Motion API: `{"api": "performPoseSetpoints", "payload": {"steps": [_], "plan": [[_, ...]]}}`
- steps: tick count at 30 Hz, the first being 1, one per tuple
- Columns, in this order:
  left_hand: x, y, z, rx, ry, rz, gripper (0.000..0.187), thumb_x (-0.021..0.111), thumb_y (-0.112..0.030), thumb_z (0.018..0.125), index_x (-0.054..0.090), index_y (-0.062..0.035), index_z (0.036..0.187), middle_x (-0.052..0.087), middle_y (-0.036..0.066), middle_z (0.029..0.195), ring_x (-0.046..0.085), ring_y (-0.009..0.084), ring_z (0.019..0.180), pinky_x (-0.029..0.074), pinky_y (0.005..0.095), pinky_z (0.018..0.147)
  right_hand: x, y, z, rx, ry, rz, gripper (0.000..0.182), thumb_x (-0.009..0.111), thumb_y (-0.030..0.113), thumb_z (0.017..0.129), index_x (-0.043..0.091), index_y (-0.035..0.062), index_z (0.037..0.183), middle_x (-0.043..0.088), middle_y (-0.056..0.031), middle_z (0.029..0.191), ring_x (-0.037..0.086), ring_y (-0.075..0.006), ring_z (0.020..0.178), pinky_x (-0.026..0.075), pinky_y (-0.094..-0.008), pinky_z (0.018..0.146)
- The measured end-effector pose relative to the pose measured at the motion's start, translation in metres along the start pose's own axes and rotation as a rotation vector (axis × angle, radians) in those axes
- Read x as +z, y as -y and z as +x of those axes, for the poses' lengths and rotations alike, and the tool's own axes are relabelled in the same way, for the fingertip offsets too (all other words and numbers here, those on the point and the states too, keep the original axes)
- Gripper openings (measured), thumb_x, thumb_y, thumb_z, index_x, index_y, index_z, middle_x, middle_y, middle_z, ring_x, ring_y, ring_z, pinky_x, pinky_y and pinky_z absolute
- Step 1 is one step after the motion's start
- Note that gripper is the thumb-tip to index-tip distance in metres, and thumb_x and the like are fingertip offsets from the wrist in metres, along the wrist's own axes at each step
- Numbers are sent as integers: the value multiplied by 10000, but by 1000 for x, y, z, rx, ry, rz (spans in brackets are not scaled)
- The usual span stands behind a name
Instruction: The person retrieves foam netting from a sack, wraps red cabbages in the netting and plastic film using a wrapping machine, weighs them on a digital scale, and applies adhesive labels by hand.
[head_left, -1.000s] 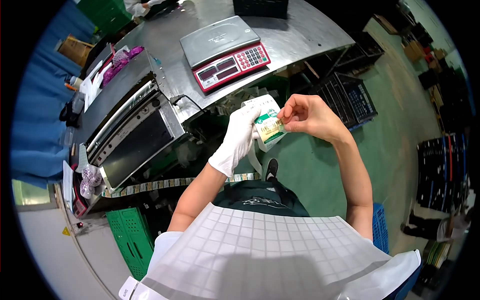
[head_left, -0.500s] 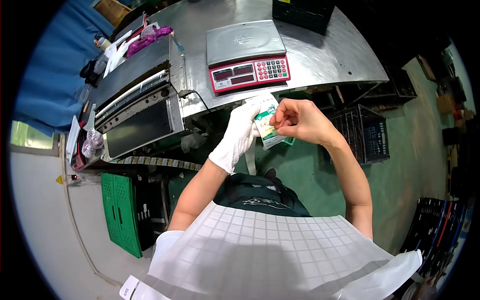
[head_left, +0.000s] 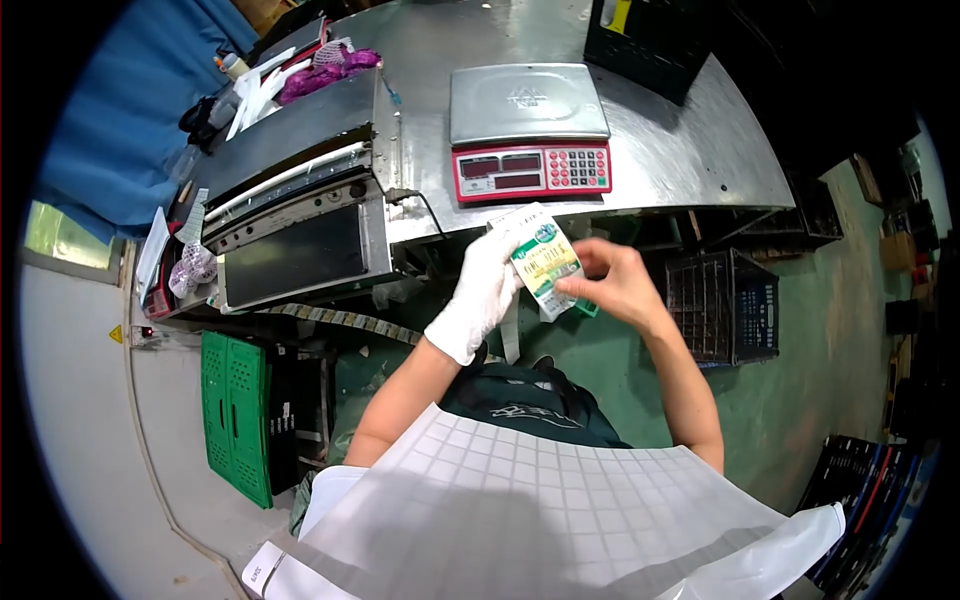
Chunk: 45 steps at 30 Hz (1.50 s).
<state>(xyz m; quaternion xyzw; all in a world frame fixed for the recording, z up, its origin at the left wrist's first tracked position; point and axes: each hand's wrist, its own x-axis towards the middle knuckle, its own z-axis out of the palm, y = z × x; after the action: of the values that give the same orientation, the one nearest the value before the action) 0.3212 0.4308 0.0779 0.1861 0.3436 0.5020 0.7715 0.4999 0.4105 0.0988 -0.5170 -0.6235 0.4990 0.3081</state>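
My left hand [head_left: 480, 298], in a white glove, grips a strip of printed labels [head_left: 545, 262] by its left side. The label facing me is white, green and yellow with dark print, held tilted before the scale's front. My bare right hand [head_left: 622, 285] closes on its right edge, thumb over the front and the other fingers partly hidden behind it. A pale strip [head_left: 511, 335] hangs below my left hand. Just beyond, on the metal table [head_left: 690, 165], is a scale [head_left: 530, 130] with a red keypad panel.
A sealing machine [head_left: 290, 250] with a dark plate stands at left, purple netting [head_left: 335, 72] on the table behind it. A dark crate [head_left: 640, 45] sits at the far right of the table. Black crates [head_left: 720, 305] and green crates [head_left: 237, 415] stand on the floor.
My right fingers have moved from in front of the label to its right edge, so more of its print shows. The view has shifted, with the scale appearing lower and further right.
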Motion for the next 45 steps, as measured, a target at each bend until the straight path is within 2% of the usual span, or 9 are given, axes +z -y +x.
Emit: {"api": "performPoseSetpoints", "payload": {"steps": [10,15,20,22,24,29,35,41,45], "plan": [[-98,-15,9,19,-81,130,398,506,-53,812,434,-36,1203,545,81,1099,545,171,1008,441,317,847,66,-48,14,241,175,207,233,697,119,734,620,-31,895,641,-44,747,554,-55,658,452,-220,593],[-149,-22,7,-238,-111,381,432,514,-251,869,412,-63,1244,557,70,1106,577,176,939,472,298,774,91,-89,32,265,48,119,210,696,162,728,620,-10,822,635,-43,698,544,-66,608,436,-241,561],[-297,28,-39,-128,-364,646,182,521,-167,856,603,-11,900,621,65,763,579,119,603,421,232,486,102,-114,42,283,-119,-37,283,700,216,698,623,-10,850,642,-109,698,616,-163,621,468,-295,585],[-379,56,-85,-134,-430,1619,268,481,-253,848,635,-35,871,627,171,843,615,300,732,495,361,651,105,-111,39,262,-221,-103,301,690,221,695,624,-14,872,641,-135,714,626,-216,644,477,-316,613],[-456,97,-136,-553,-204,1947,322,433,-284,854,639,-37,871,601,213,848,590,339,798,480,388,698,112,-116,35,222,-342,-283,307,672,189,714,597,20,959,639,-168,789,634,-278,719,485,-337,650],[-390,80,-178,-779,-281,1463,240,486,-198,835,631,-15,893,605,169,831,585,253,808,468,337,728,130,-111,34,65,-363,-501,346,656,130,692,554,97,1021,618,-147,856,590,-342,759,469,-410,658],[-252,-12,-153,-557,-391,772,165,551,-94,813,620,11,919,610,116,811,578,149,819,454,277,764,178,-110,68,-182,292,-622,360,628,128,669,569,132,1024,627,-112,906,603,-312,784,488,-402,661],[-183,-42,-137,-252,123,696,121,501,38,803,594,66,875,594,73,788,532,79,862,409,257,843,212,-62,74,-560,793,-540,468,558,102,707,524,256,1148,587,-42,1091,587,-275,903,488,-383,681],[-159,-62,-113,-311,-77,495,178,502,-108,821,612,11,748,619,68,801,575,111,756,416,258,855,220,-51,70,-402,1082,-701,298,564,126,667,643,192,947,638,-62,901,597,-280,835,477,-384,672]]}}
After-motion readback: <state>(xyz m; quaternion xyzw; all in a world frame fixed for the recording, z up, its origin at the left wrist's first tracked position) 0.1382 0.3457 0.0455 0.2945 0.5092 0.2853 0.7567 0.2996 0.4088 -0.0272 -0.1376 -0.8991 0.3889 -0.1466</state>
